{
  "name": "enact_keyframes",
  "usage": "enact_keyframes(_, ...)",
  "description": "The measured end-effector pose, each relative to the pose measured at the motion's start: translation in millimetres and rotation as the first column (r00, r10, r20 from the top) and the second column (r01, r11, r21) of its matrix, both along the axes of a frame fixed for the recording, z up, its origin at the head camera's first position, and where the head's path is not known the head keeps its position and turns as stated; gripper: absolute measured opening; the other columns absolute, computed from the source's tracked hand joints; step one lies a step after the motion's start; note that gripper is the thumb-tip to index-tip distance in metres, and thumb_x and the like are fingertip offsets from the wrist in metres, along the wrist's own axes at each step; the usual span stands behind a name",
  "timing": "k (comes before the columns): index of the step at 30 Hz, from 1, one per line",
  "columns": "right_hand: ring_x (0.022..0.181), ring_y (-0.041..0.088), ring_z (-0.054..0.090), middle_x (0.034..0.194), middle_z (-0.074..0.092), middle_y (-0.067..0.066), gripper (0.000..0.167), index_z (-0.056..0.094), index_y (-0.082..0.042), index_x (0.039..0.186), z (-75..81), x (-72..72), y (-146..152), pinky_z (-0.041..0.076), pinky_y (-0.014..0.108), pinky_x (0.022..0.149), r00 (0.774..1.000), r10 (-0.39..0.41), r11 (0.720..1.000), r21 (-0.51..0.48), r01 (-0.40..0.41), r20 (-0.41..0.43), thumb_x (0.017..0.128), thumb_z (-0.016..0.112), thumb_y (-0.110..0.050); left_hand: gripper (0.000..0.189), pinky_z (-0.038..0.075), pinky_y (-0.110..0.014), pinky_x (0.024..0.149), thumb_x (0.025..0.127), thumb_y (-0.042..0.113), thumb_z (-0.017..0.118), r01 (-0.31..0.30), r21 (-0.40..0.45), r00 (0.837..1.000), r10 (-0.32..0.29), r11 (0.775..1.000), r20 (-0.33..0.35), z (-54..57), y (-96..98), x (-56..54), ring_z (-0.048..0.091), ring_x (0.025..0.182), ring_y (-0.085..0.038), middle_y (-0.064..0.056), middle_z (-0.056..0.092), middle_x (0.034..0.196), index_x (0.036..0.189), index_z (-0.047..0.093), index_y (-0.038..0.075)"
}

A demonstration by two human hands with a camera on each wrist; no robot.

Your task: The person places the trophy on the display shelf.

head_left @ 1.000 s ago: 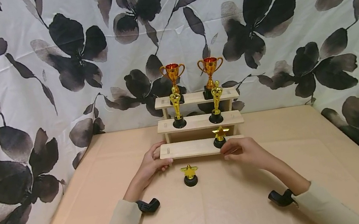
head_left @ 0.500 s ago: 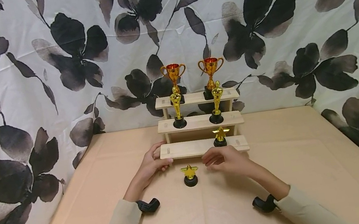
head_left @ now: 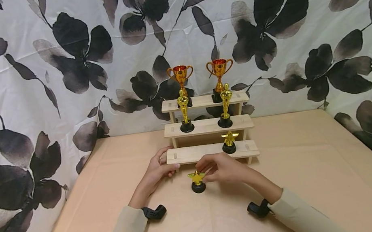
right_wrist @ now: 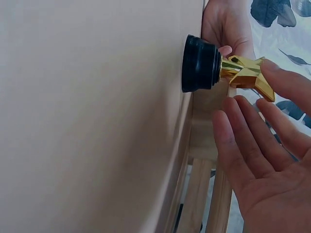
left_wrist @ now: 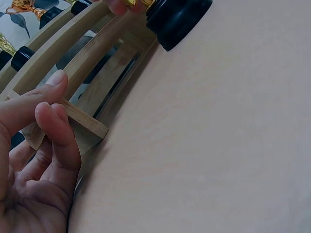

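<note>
My left hand grips the left end of the lowest tier of a three-tier wooden display stand; its thumb lies over the board's corner in the left wrist view. On the table before the stand, a gold star trophy stands upright on a round black base. My right hand is at the star's right side. In the right wrist view, the thumb overlaps a star point, and the other fingers extend loosely beside the star without curling round it. A matching star trophy stands on the lowest tier's right side.
Two gold figure trophies, one at left and one at right, occupy the middle tier. Behind them, a left cup trophy and a right cup trophy stand on the top tier. A floral cloth hangs behind the table.
My right hand has moved left from the lowest tier's right front edge to the star trophy on the table. The left hand keeps its grip on the stand.
</note>
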State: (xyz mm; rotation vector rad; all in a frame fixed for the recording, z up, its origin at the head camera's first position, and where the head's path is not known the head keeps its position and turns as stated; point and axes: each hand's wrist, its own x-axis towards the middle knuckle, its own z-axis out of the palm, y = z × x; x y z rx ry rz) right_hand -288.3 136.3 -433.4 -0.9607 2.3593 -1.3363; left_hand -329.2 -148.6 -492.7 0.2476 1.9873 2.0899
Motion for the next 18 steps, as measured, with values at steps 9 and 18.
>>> enact_keyframes(9, 0.106, 0.021, 0.070, 0.115, 0.074, 0.007, 0.041, 0.070, -0.001, 0.123, -2.8, -3.0, -7.9, 0.060, 0.035, 0.092, 1.000, 0.012, 0.999, 0.041, -0.012, -0.007, 0.086, 0.084, -0.011, 0.086, 0.051, -0.020, 0.058, 0.088, 0.000, 0.078, 0.012, 0.005, 1.000, -0.012, 1.000, -0.008, 0.5, 0.0, 0.4, 0.060, 0.067, -0.012, -0.005, 0.068, 0.101, 0.160, 0.032, 0.013)
enact_keyframes(18, 0.106, 0.022, 0.070, 0.114, 0.073, 0.008, 0.038, 0.071, -0.002, 0.121, -10.9, -3.6, -8.4, 0.060, 0.025, 0.089, 1.000, 0.006, 1.000, 0.021, -0.006, 0.009, 0.087, 0.084, -0.013, 0.087, 0.051, -0.021, 0.058, 0.088, 0.001, 0.078, 0.016, 0.011, 1.000, -0.016, 1.000, -0.011, 0.7, -0.4, 0.9, 0.061, 0.068, -0.012, -0.006, 0.069, 0.101, 0.160, 0.031, 0.013)
